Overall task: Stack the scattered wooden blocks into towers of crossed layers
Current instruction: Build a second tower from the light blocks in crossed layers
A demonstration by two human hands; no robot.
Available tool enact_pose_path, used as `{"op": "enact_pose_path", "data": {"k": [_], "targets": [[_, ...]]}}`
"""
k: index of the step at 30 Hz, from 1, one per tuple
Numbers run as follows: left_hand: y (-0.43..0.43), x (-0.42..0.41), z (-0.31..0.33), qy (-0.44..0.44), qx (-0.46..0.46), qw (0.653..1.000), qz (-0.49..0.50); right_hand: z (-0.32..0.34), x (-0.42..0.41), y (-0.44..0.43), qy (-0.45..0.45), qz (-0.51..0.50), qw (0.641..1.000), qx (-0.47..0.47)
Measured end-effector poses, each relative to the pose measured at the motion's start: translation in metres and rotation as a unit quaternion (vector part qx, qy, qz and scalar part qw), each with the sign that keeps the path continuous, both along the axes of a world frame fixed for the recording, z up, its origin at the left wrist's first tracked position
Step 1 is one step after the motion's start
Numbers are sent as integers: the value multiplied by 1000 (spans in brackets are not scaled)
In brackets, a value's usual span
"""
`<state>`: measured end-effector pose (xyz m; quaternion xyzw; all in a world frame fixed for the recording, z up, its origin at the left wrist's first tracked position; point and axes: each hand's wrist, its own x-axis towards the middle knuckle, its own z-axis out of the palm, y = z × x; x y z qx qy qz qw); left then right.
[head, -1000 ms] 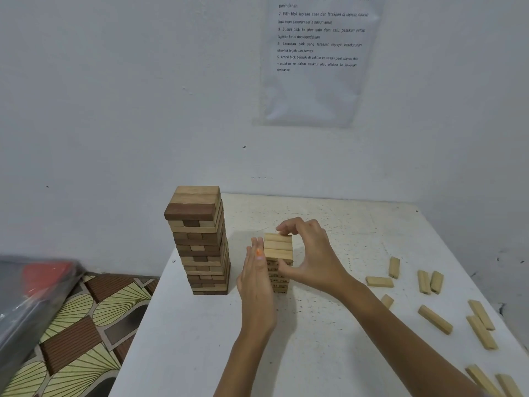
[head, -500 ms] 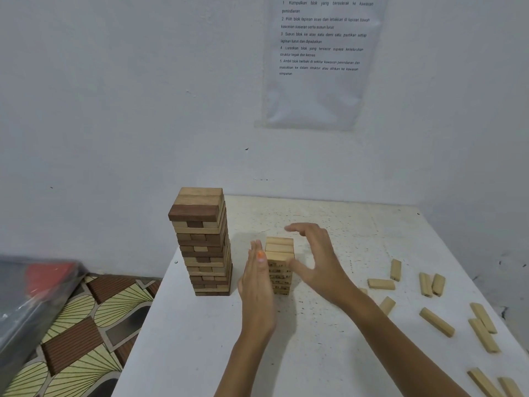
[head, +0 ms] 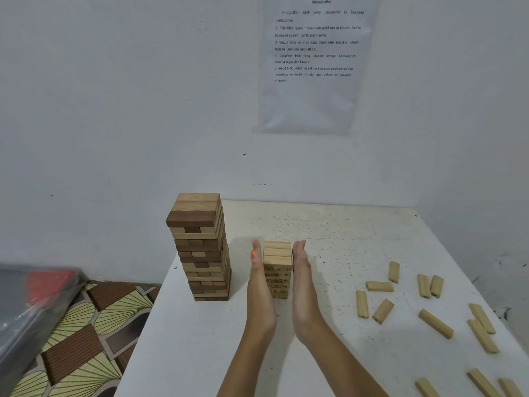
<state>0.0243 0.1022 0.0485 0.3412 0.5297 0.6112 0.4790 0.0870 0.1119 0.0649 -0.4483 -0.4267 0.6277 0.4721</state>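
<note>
Item: short pale tower; my left hand and right hand flat against its sides, fingers straight; I should press evenly and lightly, squaring layers without tipping

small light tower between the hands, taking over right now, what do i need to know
Left hand: open, fingers straight, flat against the left side of the small light tower.
Right hand: open, flat against its right side; neither hand holds a block.
Where: the small tower stands mid-table; the tall mixed-wood tower stands to its left, apart from it.
Done: tall tower built, small tower several layers up.
Left: about a dozen loose blocks lie scattered on the right side of the table, not yet stacked.
</note>
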Motion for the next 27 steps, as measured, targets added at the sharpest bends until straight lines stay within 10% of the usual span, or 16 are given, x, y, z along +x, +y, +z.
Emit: {"op": "enact_pose_path", "data": {"k": [27], "targets": [[-4,2,5,10,-28,1000,8,-21,-7,9,-6,11,999,-30]]}}
